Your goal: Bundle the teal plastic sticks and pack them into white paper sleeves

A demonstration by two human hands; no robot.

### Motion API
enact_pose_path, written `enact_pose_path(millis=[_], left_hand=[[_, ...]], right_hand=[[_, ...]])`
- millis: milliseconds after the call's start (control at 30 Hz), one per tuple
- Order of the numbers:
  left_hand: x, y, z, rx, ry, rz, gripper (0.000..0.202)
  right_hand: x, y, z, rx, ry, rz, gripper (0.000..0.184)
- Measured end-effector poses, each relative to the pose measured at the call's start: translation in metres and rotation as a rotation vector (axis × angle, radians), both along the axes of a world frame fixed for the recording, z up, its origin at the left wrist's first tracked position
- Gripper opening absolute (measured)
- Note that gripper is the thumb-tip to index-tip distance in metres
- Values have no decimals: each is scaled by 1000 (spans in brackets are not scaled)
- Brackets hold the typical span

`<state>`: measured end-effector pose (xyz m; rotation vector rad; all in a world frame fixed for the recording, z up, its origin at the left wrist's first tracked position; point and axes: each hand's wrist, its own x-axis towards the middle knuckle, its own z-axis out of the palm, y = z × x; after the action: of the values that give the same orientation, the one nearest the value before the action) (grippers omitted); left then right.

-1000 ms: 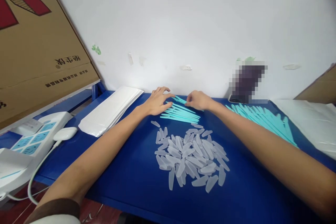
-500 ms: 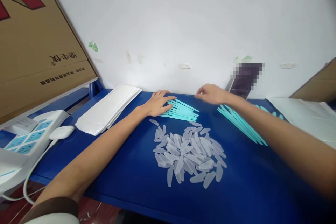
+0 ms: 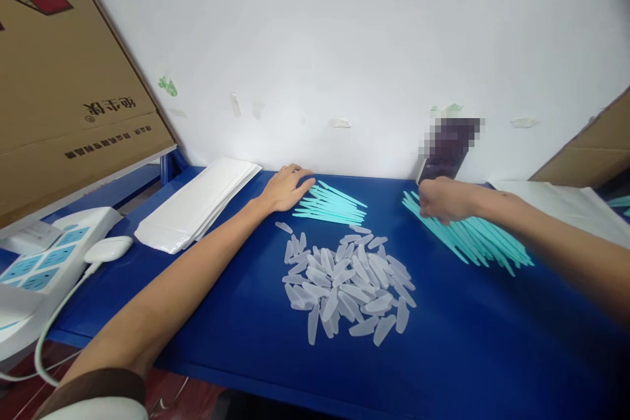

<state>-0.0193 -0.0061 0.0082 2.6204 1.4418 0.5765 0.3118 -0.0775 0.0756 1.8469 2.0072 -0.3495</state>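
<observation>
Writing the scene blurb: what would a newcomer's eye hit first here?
The heap of translucent pieces, mid-front on the blue table. Behind it, turquoise sticks lie fanned by the left hand; the right hand is at a second batch, to the right. Big printed cardboard fills the upper left.

The blue desk point(image 3: 472, 341) bears a heap of translucent pieces point(image 3: 355, 292), a fan of turquoise sticks point(image 3: 335, 207) just behind it, a larger turquoise bunch point(image 3: 485, 239) behind right, and white packets point(image 3: 197, 203) behind left.
</observation>
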Motion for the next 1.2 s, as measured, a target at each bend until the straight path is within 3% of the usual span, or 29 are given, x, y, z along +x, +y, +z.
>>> enact_pose_path(millis=[133, 433, 500, 600, 700, 833, 900, 1033, 1200], left_hand=[[-11, 10, -7, 7, -157, 121, 53], [-31, 28, -16, -191, -696, 148, 44], [-36, 18, -12, -194, -633, 100, 42], [-44, -14, 2, -212, -337, -41, 41], [-50, -49, 18, -364, -69, -212, 33], [-51, -68, 28, -384, -9, -250, 33], [-50, -66, 26, -359, -45, -250, 30], [-45, -60, 14, -318, -190, -205, 25], [-35, -56, -2, -136, -572, -55, 31]], right_hand=[[-3, 0, 0, 3, -13, -16, 31], [1, -5, -9, 44, 54, -14, 38], [5, -5, -14, 94, 62, 16, 39], [5, -6, -21, 233, 65, 29, 34], [-10, -11, -30, 431, 149, 115, 26], [-42, -18, -46, 583, 441, 301, 20], [-54, -19, -55, 617, 631, 258, 17], [-59, -14, -72, 659, 1003, 28, 17], [-47, -3, -85, 590, 1345, -218, 17]])
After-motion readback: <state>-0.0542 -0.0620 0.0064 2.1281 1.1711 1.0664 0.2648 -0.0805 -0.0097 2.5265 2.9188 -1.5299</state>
